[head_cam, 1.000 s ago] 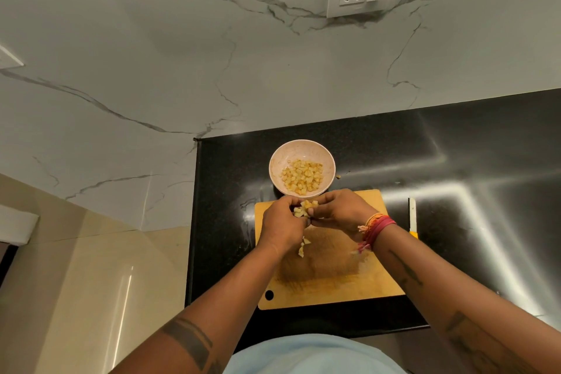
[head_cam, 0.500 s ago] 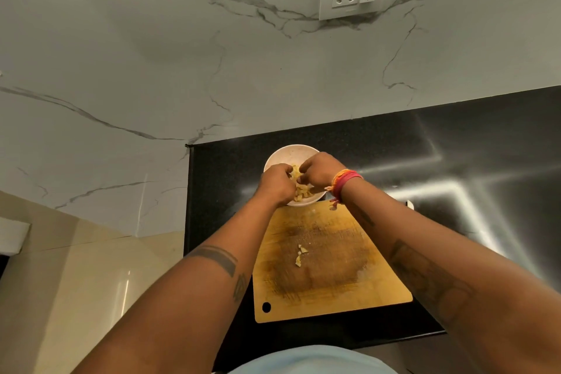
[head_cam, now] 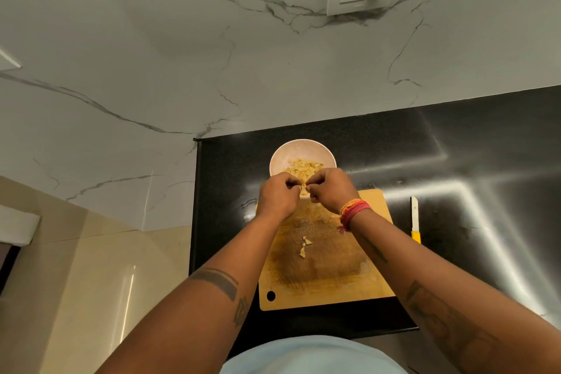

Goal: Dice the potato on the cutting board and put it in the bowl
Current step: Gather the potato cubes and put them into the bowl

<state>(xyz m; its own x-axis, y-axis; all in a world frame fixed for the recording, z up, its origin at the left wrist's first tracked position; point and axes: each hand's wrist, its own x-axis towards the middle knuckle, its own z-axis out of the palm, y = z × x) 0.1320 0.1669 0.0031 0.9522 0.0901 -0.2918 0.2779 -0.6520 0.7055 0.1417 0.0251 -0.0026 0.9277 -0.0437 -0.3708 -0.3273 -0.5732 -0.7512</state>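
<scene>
- Both hands, left [head_cam: 277, 197] and right [head_cam: 331, 191], are held with fingers curled at the near rim of the bowl [head_cam: 280, 155]; whether dice are pinched cannot be told.
- Most potato [head_cam: 303, 168] is seen in the bowl, just beyond the hands.
- 2 scraps [head_cam: 304, 246] lie on the board [head_cam: 328, 282] behind the hands and could be forgotten.
- The bowl could be tipped by a knuckle on its rim.

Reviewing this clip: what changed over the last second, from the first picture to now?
Both hands, the left hand and the right hand, carried a cupped load of potato dice from the cutting board forward to the bowl, then drew back to its near rim, fingers curled. Whether either still has a grip on any dice cannot be told. The few pieces on the board, the bowl and the knife stayed put.
</scene>
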